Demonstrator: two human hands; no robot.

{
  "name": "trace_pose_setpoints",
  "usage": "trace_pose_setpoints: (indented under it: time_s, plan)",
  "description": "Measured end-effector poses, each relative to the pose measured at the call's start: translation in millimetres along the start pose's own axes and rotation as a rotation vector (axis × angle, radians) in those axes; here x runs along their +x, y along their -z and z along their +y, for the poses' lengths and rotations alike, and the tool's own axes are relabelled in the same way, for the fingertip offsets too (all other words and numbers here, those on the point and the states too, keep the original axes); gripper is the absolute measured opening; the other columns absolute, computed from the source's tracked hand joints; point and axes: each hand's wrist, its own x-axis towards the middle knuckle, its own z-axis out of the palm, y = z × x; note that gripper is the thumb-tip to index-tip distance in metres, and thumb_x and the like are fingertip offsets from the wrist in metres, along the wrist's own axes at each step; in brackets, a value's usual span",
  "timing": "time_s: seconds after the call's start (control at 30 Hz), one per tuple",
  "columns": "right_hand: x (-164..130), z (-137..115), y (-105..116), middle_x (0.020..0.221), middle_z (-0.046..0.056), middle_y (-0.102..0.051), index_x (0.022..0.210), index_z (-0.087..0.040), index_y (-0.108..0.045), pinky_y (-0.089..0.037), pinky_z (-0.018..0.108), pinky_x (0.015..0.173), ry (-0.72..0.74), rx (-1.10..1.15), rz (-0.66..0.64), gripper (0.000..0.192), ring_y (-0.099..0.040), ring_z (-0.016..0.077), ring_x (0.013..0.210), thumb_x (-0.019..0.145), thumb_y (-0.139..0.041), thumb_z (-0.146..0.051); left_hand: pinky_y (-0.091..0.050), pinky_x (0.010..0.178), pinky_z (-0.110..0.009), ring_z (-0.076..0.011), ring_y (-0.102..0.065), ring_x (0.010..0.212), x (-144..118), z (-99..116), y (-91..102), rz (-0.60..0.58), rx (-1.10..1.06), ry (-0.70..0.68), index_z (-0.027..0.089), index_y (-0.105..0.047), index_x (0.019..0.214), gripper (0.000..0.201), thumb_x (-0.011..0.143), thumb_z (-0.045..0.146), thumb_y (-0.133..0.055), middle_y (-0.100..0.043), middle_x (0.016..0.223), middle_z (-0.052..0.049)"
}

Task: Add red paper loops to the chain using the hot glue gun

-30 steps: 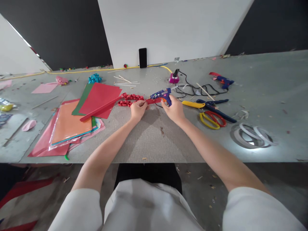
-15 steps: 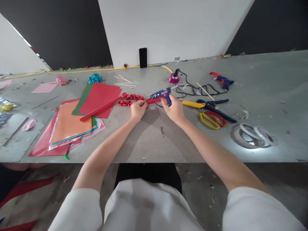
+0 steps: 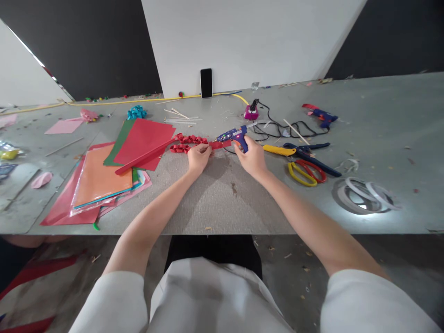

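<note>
My left hand (image 3: pixel 199 158) is closed in a pinch on a red paper strip (image 3: pixel 220 145), whose free end points right. Beside that hand, folded red paper chains (image 3: pixel 190 139) lie along a thin red stick (image 3: pixel 145 157) that rests over the red sheet (image 3: pixel 144 143). My right hand (image 3: pixel 252 156) is wrapped round the handle of a blue glue gun (image 3: pixel 231 134), with its nozzle pointing left, just above the strip near my left fingers. Whether the nozzle touches the strip I cannot tell. A glue stick (image 3: pixel 252 125) protrudes from the gun's back.
Paper sheets (image 3: pixel 104 175) are stacked at left. To the right lie a yellow-handled cutter (image 3: pixel 279 150), scissors (image 3: pixel 305 173), rolls of tape (image 3: pixel 364 196) and a second glue gun (image 3: pixel 324 116). Black cords (image 3: pixel 294 129) run from a purple socket (image 3: pixel 251 112). A phone (image 3: pixel 206 83) leans against the wall.
The glue gun and my right hand have shifted very slightly, and more of the strip's right end shows apart from my right fingers. My left hand is almost still.
</note>
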Motion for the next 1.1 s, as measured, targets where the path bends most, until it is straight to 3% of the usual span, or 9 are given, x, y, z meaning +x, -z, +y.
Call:
trace_pose_setpoints:
  time_s: [0.67, 1.1]
  plan:
    - [2.0, 5.9, 2.0, 0.082, 0.008, -0.067, 0.093, -0.023, -0.060, -0.050, 0.037, 0.075, -0.022, 0.015, 0.015, 0.019, -0.063, 0.0253, 0.078, 0.098, -0.056, -0.041, -0.062, 0.068, -0.028, -0.0156, -0.072, 0.064, 1.2, -2.4, 0.8, 0.000, -0.029, -0.033, 0.016, -0.074, 0.076, 0.012, 0.086, 0.022, -0.069, -0.077, 0.073, -0.006]
    - [5.1, 14.5, 5.0, 0.085, 0.009, -0.069, 0.097, -0.020, -0.063, -0.051, 0.038, 0.079, -0.048, 0.022, 0.040, 0.013, -0.065, 0.0254, 0.080, 0.095, -0.059, -0.032, -0.063, 0.074, -0.033, -0.0175, -0.073, 0.068, 2.7, -5.0, 1.3, 0.024, -0.065, -0.012, 0.015, -0.077, 0.084, 0.011, 0.088, 0.024, -0.071, -0.078, 0.077, -0.007]
